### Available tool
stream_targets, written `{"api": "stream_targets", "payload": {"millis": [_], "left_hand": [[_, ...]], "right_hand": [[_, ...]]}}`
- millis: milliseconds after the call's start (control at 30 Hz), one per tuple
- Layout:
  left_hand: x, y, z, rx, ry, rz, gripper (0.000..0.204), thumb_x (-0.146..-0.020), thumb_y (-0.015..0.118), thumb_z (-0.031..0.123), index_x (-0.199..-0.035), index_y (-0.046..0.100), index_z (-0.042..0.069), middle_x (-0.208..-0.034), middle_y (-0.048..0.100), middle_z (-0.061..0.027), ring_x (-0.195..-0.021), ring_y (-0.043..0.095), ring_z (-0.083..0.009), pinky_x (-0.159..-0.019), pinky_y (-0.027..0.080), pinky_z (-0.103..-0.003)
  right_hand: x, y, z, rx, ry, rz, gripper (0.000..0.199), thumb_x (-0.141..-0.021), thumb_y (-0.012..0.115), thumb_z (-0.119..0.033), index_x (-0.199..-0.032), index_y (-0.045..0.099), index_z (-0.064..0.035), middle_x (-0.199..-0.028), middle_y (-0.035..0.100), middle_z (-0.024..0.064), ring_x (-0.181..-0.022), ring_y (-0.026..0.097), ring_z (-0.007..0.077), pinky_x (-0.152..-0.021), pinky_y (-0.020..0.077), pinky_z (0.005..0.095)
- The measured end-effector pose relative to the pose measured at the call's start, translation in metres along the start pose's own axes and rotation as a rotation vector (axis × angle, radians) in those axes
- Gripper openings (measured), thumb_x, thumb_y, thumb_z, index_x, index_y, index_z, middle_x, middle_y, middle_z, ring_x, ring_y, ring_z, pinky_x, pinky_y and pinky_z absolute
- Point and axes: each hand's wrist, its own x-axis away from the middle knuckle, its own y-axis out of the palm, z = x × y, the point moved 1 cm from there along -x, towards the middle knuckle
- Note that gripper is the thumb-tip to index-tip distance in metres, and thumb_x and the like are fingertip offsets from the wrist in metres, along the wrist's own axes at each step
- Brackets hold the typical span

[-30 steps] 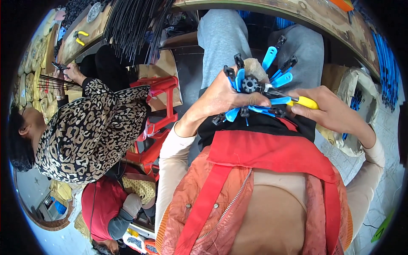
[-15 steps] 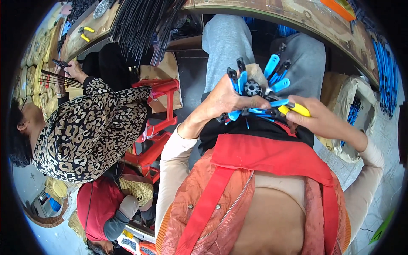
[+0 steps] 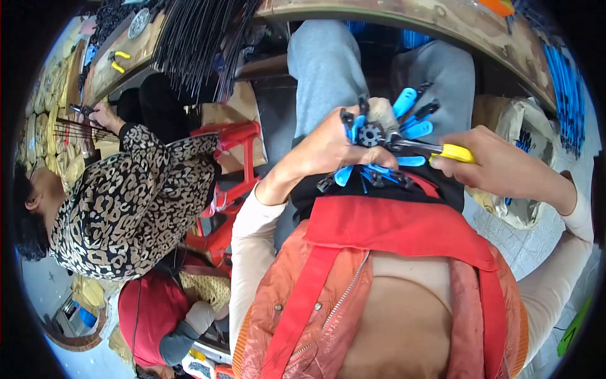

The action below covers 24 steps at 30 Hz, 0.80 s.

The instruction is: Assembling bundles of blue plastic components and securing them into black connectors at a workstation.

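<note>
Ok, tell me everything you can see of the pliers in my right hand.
The pliers have yellow, plastic-looking handles, partly hidden in your right hand, and a darker, metal-looking head pointing left toward the black toothed hub in your left hand. Whether the head touches it is unclear.

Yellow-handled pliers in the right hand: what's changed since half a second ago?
The right hand and its yellow-handled pliers have moved rightward, away from the black notched hub, baring more of the pliers' metal. Nothing was visibly taken or let go. The left hand still grips the blue-and-black cluster; the other pliers stay on the bench.
</note>
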Motion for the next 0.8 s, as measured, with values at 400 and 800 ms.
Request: {"api": "stream_targets", "payload": {"millis": [400,800], "left_hand": [[-0.011,-0.046,-0.02,0.234,0.452,0.459,0.041,-0.081,0.077,0.013,-0.116,0.056,0.004,-0.098,0.063,-0.0044,-0.077,0.061,-0.0144,-0.068,0.051,-0.026],[-0.076,-0.028,0.068,0.228,0.642,0.355,0.039,-0.102,0.054,0.042,-0.13,0.059,0.015,-0.105,0.066,0.002,-0.084,0.06,-0.0096,-0.078,0.052,-0.029]], "right_hand": [[-0.051,-0.025,0.073,0.027,-0.467,0.641,0.06,-0.09,0.062,-0.062,-0.105,0.058,-0.004,-0.081,0.066,0.0247,-0.081,0.066,0.0447,-0.07,0.0516,0.051],[-0.083,-0.087,0.16,0.387,-0.793,1.193,0.065,-0.09,0.069,-0.047,-0.135,0.054,-0.0026,-0.125,0.058,0.0217,-0.115,0.057,0.0344,-0.098,0.0464,0.0444]]}}
